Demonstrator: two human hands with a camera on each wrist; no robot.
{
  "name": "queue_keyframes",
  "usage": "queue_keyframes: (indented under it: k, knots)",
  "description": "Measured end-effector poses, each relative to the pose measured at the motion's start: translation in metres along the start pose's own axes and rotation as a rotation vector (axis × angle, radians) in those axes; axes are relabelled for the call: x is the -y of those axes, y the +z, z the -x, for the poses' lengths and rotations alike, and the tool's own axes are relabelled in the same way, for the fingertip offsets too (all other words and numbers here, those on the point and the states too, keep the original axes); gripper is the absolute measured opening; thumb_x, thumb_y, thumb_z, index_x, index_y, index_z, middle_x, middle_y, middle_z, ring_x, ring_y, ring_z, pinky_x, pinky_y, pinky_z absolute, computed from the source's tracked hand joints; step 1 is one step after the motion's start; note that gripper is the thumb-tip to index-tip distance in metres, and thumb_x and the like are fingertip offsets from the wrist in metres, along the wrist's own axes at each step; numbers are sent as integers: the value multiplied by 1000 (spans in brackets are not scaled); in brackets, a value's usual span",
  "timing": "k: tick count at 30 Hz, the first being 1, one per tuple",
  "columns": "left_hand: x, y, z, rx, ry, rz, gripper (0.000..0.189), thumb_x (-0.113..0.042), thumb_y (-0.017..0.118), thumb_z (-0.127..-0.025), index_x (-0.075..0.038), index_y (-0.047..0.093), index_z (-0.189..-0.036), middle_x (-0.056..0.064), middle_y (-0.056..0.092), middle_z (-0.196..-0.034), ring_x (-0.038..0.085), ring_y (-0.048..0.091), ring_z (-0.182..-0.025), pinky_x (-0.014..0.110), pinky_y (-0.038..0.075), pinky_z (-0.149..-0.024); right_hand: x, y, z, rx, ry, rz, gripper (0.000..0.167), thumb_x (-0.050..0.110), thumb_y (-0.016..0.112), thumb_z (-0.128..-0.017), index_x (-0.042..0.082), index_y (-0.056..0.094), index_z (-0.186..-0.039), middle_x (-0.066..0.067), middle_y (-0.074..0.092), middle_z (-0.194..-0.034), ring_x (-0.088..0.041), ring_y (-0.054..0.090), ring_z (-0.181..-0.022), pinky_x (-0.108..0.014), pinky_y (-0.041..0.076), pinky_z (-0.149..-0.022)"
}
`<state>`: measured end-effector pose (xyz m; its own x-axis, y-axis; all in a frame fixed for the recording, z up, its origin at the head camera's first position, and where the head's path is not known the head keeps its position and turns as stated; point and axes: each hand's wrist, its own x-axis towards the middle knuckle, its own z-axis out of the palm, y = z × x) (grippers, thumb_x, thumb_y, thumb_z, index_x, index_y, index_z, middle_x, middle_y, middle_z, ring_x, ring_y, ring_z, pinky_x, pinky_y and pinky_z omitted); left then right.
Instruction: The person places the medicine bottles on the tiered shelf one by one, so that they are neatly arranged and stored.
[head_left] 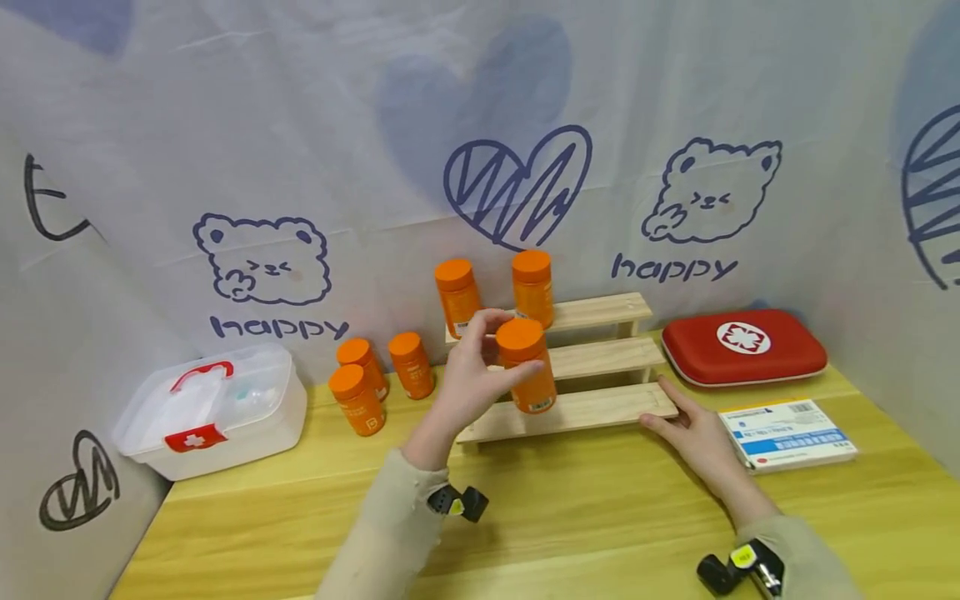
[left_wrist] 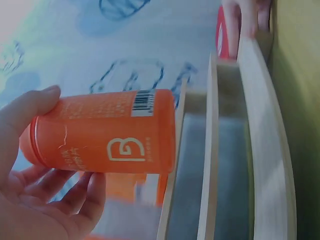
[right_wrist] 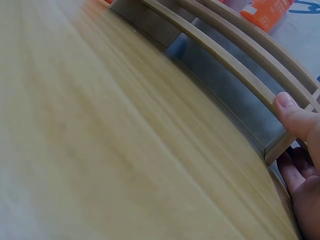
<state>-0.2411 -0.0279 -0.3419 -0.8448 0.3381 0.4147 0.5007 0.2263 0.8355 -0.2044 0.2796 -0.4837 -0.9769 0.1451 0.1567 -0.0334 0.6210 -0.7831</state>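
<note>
My left hand (head_left: 467, 379) grips an orange pill bottle (head_left: 536, 379) near its cap, thumb on one side and fingers on the other. In the left wrist view the bottle (left_wrist: 95, 131) shows a barcode and a white logo, its base towards the rack. The three-step wooden rack (head_left: 600, 408) lies behind and below it in the head view. Two more orange bottles (head_left: 534, 293) stand upright on the top step. My right hand (head_left: 693, 435) holds the right end of the lowest step, thumb (right_wrist: 295, 117) on its front edge and fingers around the end.
Left of the rack, three orange bottles (head_left: 362, 410) stand on the wooden table (head_left: 570, 517). Farther left sits a translucent first-aid box (head_left: 270, 408) with a red handle. A red zip case (head_left: 697, 346) and a white-and-blue medicine box (head_left: 791, 433) lie at the right. Printed cloth hangs behind.
</note>
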Motion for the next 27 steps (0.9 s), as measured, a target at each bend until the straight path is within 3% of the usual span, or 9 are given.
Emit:
queue_keyframes:
  k: [7, 14, 20, 27]
  knots:
    - [-11, 41, -34, 23, -27, 80, 60, -21, 83, -75, -13, 46, -122, 2, 55, -112, 19, 55, -90, 31, 49, -77, -2, 1, -2, 5, -13, -23, 79, 48, 67, -85, 12, 35, -148, -22, 48, -137, -21, 53, -92, -19, 42, -70]
    - [-4, 85, -66, -3, 46, 26, 57, -22, 84, -74, -13, 49, -118, -2, 57, -107, 14, 54, -93, 28, 48, -77, -5, 0, -1, -2, -32, -47, 78, 44, 69, -85, 8, 36, -147, -22, 51, -134, -18, 55, -85, -19, 43, -66]
    - [3, 119, -89, -107, 92, -6, 61, -23, 82, -76, -10, 46, -124, 1, 56, -112, 12, 52, -96, 27, 47, -79, -10, -1, -1, -11, -37, -58, 78, 42, 70, -85, 7, 38, -146, -22, 54, -130, -16, 56, -80, -20, 44, -64]
    - [2, 133, -116, -299, 83, -70, 61, -26, 81, -77, -8, 45, -123, 5, 55, -113, 16, 51, -96, 24, 44, -82, -10, 8, -4, -23, -48, -77, 78, 42, 72, -84, 8, 39, -146, -20, 52, -134, -18, 57, -88, -19, 45, -69]
